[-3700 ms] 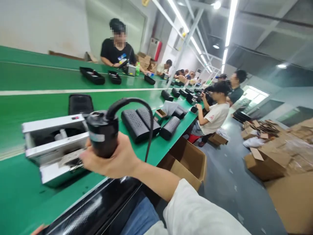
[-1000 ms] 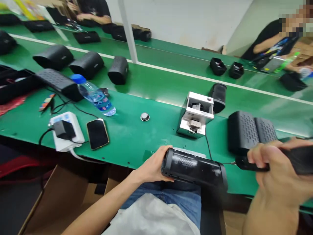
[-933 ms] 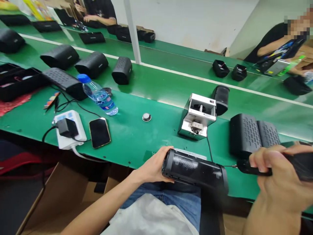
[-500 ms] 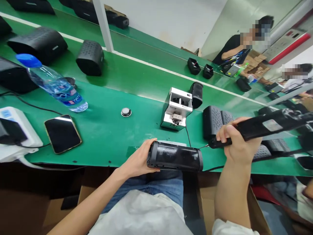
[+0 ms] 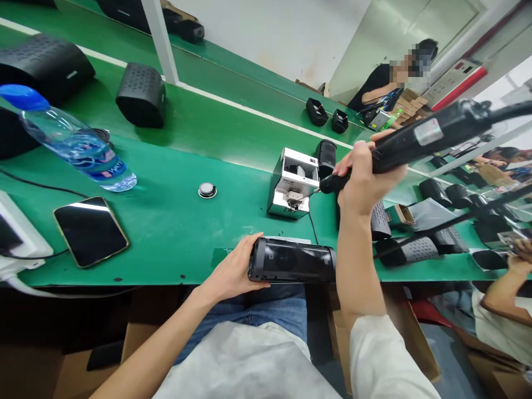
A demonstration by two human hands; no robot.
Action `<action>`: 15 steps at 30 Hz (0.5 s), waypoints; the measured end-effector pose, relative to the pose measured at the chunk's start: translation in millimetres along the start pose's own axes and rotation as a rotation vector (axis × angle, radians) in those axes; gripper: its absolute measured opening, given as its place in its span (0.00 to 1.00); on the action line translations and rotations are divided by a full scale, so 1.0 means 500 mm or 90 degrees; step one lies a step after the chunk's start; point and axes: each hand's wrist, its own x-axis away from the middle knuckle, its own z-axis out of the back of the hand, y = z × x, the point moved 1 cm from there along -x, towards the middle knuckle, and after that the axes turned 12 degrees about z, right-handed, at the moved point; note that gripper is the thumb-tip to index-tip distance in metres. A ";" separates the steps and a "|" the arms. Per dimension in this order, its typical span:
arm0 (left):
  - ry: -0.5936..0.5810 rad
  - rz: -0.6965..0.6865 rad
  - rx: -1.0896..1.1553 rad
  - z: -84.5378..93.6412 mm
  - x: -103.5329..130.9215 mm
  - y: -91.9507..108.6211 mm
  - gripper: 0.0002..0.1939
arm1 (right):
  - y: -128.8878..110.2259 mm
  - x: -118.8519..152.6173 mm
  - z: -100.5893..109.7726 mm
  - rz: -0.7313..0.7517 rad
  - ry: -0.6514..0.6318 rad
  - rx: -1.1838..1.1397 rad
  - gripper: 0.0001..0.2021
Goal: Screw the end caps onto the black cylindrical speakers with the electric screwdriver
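"Can you read anything from here?"

"The water bottle point(image 5: 78, 145), at ten o'clock from the black speaker point(image 5: 297, 261), has a label point(image 5: 108, 170) that looks like WAT, then it blurs. The pale sticker point(image 5: 429, 132) on the power screwdriver point(image 5: 399, 148) is too small to make out, and so is the dark print point(image 5: 290, 180) on the silver machine point(image 5: 294, 187)."

"Who's holding what?"

"The left hand point(image 5: 235, 269) is wrapped round the speaker's nine o'clock end, hiding part of it, right by the near edge of the tabletop point(image 5: 174, 221). The right hand point(image 5: 361, 172) grips the screwdriver, up at two o'clock."

"Is its bit point(image 5: 315, 193) touching the machine, at twelve?"

"It points at the front, but I can't tell whether they touch."

"Anything cut off?"

"The screwdriver's cord point(image 5: 513, 112) runs out of sight at two o'clock, and the white power strip point(image 5: 27, 235), at nine, only partly shows."
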 end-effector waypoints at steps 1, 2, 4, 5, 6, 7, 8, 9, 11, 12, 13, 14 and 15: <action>-0.001 0.001 0.001 0.000 0.000 0.001 0.64 | 0.011 0.002 -0.006 -0.003 -0.007 0.006 0.10; -0.002 0.003 0.002 0.000 0.000 0.001 0.64 | 0.021 0.004 -0.010 -0.014 -0.015 0.008 0.10; -0.003 0.007 0.001 0.000 0.000 0.002 0.65 | 0.035 0.007 -0.014 -0.048 -0.030 -0.001 0.11; -0.004 0.008 0.000 -0.001 0.000 0.003 0.65 | 0.041 0.008 -0.015 -0.063 -0.033 -0.009 0.12; -0.004 0.006 -0.002 -0.001 0.000 0.003 0.65 | 0.045 0.009 -0.015 -0.072 -0.033 -0.017 0.12; -0.003 0.003 -0.004 -0.001 0.000 0.003 0.65 | 0.048 0.009 -0.014 -0.074 -0.030 -0.023 0.13; -0.001 0.000 -0.005 -0.001 0.000 0.003 0.65 | 0.049 0.009 -0.013 -0.069 -0.024 -0.028 0.13; 0.002 -0.004 -0.006 -0.001 0.000 0.003 0.65 | 0.049 0.008 -0.013 -0.065 -0.024 -0.034 0.13; 0.008 -0.010 -0.006 -0.001 0.000 0.003 0.66 | 0.044 0.005 -0.010 -0.057 -0.028 -0.046 0.12; 0.010 -0.012 -0.006 -0.001 0.000 0.003 0.66 | 0.040 0.003 -0.009 -0.048 -0.028 -0.052 0.12; 0.010 -0.015 -0.006 -0.001 -0.001 0.002 0.66 | 0.036 0.000 -0.008 -0.035 -0.026 -0.057 0.11; 0.009 -0.016 -0.007 -0.001 -0.001 0.002 0.66 | 0.033 -0.002 -0.008 -0.020 -0.022 -0.061 0.11; 0.008 -0.017 -0.008 -0.002 -0.001 0.002 0.67 | 0.031 -0.003 -0.009 -0.008 -0.018 -0.062 0.11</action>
